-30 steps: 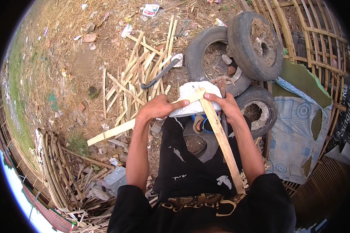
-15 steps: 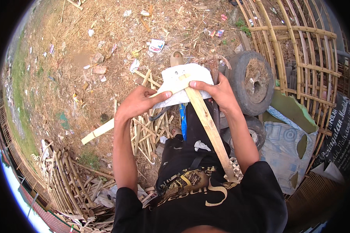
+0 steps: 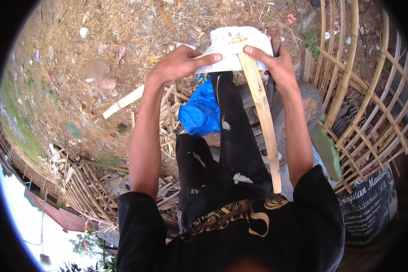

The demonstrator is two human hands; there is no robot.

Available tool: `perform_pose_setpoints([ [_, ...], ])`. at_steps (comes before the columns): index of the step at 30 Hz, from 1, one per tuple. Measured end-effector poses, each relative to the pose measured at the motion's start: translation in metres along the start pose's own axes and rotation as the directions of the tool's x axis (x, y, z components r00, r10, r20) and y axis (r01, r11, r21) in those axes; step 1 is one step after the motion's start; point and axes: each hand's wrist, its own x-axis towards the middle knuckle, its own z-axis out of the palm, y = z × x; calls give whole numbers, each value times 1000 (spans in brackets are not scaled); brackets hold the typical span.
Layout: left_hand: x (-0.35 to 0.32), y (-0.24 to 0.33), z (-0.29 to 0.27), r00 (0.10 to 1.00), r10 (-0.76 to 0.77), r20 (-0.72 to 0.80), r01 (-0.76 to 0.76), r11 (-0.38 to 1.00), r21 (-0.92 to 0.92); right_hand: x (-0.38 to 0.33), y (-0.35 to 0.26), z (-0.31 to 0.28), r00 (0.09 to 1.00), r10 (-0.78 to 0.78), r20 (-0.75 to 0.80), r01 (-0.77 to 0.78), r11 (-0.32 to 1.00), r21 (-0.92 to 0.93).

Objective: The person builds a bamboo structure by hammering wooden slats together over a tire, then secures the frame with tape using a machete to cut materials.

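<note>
My left hand (image 3: 179, 63) is closed on a pale bamboo slat (image 3: 124, 100), thumb on top. The slat's far end juts out to the lower left past my forearm. A second bamboo slat (image 3: 260, 104) crosses it and runs down toward my lap. Where the two overlap, my right hand (image 3: 279, 65) pinches them, its thumb pressing beside the crossing. Under the crossing lies a crumpled white sheet (image 3: 222, 36), and both hands hold it too; its material is unclear. Beneath my right hand a dark rod (image 3: 271, 90) shows, partly hidden.
Blue plastic (image 3: 201, 111) bulges out beside my leg. Loose bamboo slats (image 3: 167, 109) lie left of it, with a bamboo stack (image 3: 88, 188) farther down left. A partly hidden tyre (image 3: 310, 102) and a bamboo lattice (image 3: 344, 90) stand on the right. Litter and straw cover the ground.
Both hands, with the crossed slats and the white sheet, have moved up and slightly right in view. The view has shifted too; more of my legs and the blue plastic now show.
</note>
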Motion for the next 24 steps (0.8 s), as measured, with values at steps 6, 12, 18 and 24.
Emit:
perform_pose_setpoints([
  [6,11,55,-77,1000,-21,20,18,989,145,30,-70,6,999,5,-43,-4,1000,17],
  [12,59,57,-117,988,-130,80,113,976,186,90,-40,27,990,138,-31,-134,986,100],
  [18,243,-31,-167,995,-79,52,65,970,234,264,39,63,989,141,46,-145,984,106],
  [24,410,-68,-203,991,-119,54,97,947,305,438,121,71,996,70,54,-68,997,-33],
])
